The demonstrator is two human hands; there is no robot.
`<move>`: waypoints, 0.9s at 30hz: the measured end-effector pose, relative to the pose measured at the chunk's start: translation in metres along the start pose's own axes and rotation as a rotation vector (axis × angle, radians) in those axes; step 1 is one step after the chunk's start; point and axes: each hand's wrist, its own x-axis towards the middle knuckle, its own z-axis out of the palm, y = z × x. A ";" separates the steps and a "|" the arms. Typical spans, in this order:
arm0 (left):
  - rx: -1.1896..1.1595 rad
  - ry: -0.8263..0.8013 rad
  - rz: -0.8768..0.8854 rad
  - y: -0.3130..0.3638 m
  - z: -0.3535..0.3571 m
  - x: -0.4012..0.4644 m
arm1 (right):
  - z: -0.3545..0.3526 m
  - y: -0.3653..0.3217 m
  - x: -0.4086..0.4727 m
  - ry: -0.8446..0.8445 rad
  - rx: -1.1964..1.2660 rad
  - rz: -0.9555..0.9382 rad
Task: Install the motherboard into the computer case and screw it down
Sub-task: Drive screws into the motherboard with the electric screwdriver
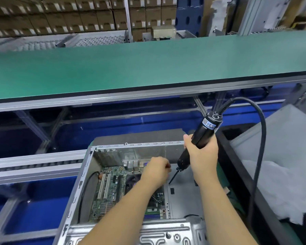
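Motherboard (113,188) middle under left forearm; left hand (155,171) fingertips' contents unclear.

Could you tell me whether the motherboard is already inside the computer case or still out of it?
Inside: the motherboard lies flat within the open computer case, below its side walls.

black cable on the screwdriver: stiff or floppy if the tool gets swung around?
Probably springy, not limp: the cable holds a smooth arch above the screwdriver instead of sagging straight down. It looks thick, so it likely tugs back a little on the right hand. Unlikely to kink.
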 end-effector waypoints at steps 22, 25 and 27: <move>0.157 -0.140 -0.097 -0.031 0.012 0.007 | 0.003 -0.004 -0.006 -0.001 0.027 -0.007; 0.139 -0.138 -0.095 -0.032 0.011 0.007 | 0.002 -0.011 -0.005 0.019 0.052 -0.012; 0.140 -0.124 -0.094 -0.032 0.012 0.008 | 0.001 -0.016 -0.003 0.047 0.086 -0.013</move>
